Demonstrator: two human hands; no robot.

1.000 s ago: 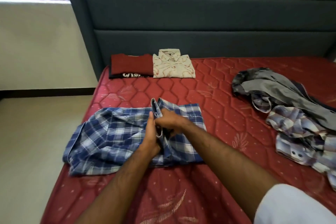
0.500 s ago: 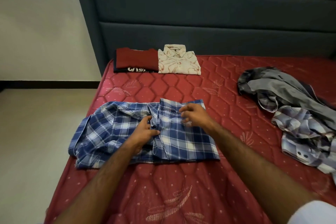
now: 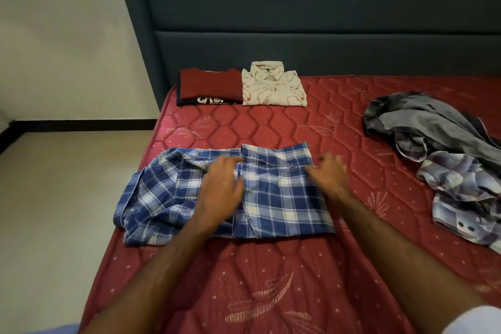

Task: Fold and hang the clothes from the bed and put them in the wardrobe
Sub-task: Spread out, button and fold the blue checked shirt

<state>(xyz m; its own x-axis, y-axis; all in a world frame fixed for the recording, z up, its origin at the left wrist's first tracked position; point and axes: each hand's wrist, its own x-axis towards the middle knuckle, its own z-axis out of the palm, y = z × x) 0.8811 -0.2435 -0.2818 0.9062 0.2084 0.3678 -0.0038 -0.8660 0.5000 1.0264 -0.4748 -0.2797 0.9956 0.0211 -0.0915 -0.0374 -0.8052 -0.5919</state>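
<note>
Two hands work over one blue plaid shirt (image 3: 282,198), which lies on the red mattress (image 3: 257,293) nearest the viewer, long axis running left to right across the bed. Left hand (image 3: 221,192): fingers straight and spread, palm down, pressing the shirt's middle at the edge of the folded flap. Right hand (image 3: 329,173): fingers relaxed and open, blurred, at the shirt's right edge near the upper corner; contact with the cloth cannot be confirmed. Neither hand pinches fabric.

Right half of the shirt is flat and squared. Left half is rumpled, sleeve and side bunched, reaching to the mattress's left edge. Judgement: the unfolded part lies to the left of both hands, so the left hand is nearer to it; next fold likely brings that side rightward over the middle.

Farther right, well apart: loose heap of grey and pale checked clothes (image 3: 444,149), not yet folded.

Farthest, against the dark headboard (image 3: 311,35): folded maroon top (image 3: 210,87) on a dark garment, just beside a folded cream printed shirt (image 3: 273,87). Wardrobe not in view.
</note>
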